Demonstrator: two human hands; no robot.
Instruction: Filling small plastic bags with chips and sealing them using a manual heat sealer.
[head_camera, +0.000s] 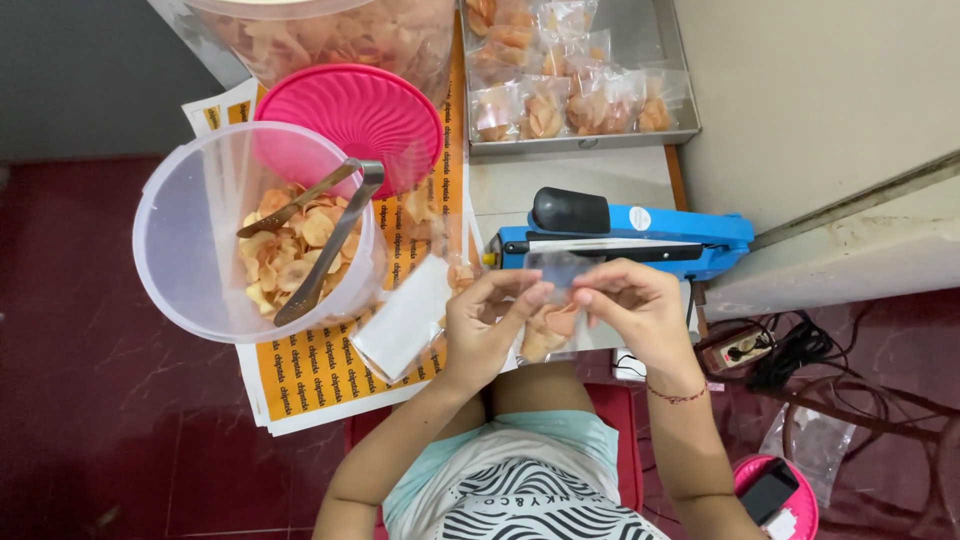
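Left hand: the left hand (487, 322) is pinching the left top edge of a small clear plastic bag (552, 320) between thumb and fingertips.
Right hand: the right hand (632, 305) is gripping the bag's right top edge, fingers curling over the thin film.
Bag: the glossy, see-through pouch is hanging between both hands, just in front of the sealer, with a few curled, pale orange chips sitting in its lower half.
Sealer: a blue impulse heat sealer (640, 240) with a rounded black knob is lying across the desk (570, 178), its long bar facing the bag's mouth.
Tub: a round translucent plastic tub (190, 235) is standing to the left, holding a layer of thin, wavy chips.
Tongs: metal tongs (325, 235) are leaning inside the tub, their flat tips resting among the chips.
Lid: a pink ribbed round lid (350, 115) is lying behind the tub, partly covered by its rim.
Empty bags: a flat stack of clear pouches (405, 318) is resting on orange printed paper sheets (310, 375).
Tray: a shallow metal tray (655, 55) is holding filled, sealed chip packets (570, 100).
Floor: dark red tiles, smooth and slightly shiny, are showing around the desk.
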